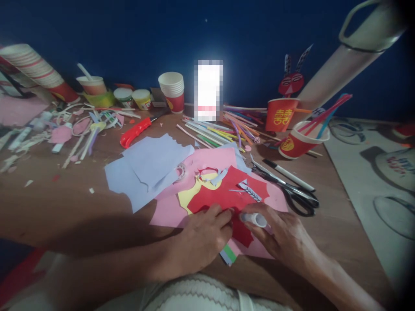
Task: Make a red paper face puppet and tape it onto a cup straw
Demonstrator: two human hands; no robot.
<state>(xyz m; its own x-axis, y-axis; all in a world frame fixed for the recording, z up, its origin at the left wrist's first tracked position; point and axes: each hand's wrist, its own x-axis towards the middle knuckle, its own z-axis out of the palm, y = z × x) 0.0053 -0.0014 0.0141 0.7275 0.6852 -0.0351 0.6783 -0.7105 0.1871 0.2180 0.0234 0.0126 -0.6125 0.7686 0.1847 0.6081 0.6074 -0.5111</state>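
My right hand [275, 226] is closed around a short white tube that looks like a glue stick [258, 220], its hollow end facing me. Beside it, my left hand [207, 231] rests with curled fingers on red paper [223, 194]; whatever its fingertips pinch is hidden. The red sheet lies over yellow paper [184, 198] and pink paper [165, 211]. A small strip with a black leaf-like drawing [251, 191] sits on the red. Below my left hand pokes out a green and pale blue piece [229, 255].
Black-handled scissors [292, 190] and a marker [288, 175] lie right of the paper. Pale blue sheets [145, 168] and a red cutter [136, 131] are left. Behind stand stacked paper cups [171, 90], colored sticks [214, 134], a red cup [280, 114] and a tilted cup [301, 140].
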